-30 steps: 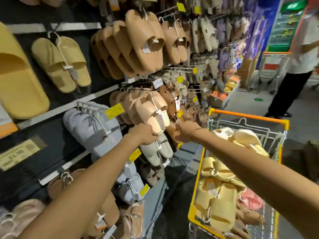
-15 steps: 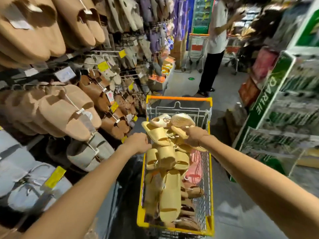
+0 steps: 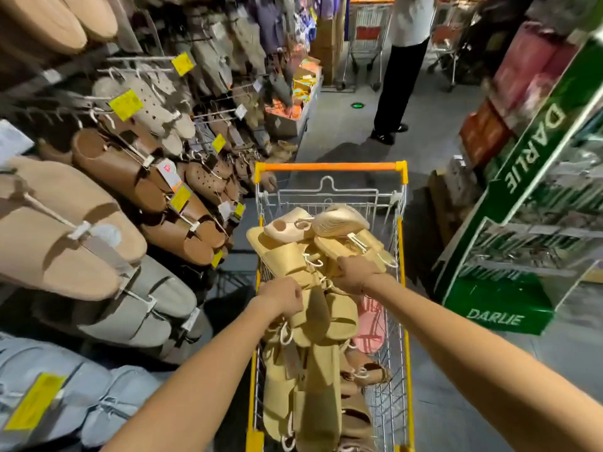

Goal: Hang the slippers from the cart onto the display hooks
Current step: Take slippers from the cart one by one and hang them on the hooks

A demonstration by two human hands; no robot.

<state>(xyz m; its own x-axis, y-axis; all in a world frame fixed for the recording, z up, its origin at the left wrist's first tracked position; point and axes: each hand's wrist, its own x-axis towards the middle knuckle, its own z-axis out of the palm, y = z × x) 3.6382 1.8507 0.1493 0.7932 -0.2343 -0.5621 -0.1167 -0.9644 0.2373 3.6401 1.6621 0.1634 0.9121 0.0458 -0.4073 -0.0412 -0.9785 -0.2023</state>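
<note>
Both my hands have come off the display wall and down into the cart [image 3: 329, 167]. My left hand [image 3: 282, 296] now curls round a yellow slipper [image 3: 310, 308] in the middle of the heap, and my right hand [image 3: 354, 275] closes on another yellow pair [image 3: 346, 247] near the top. The rest of the slippers lie piled in the basket, a pink one [image 3: 372, 324] against the right wire wall. The display hooks [image 3: 208, 114] stand to my left, mostly full, so I judge this the pick-up for the next hanging
</note>
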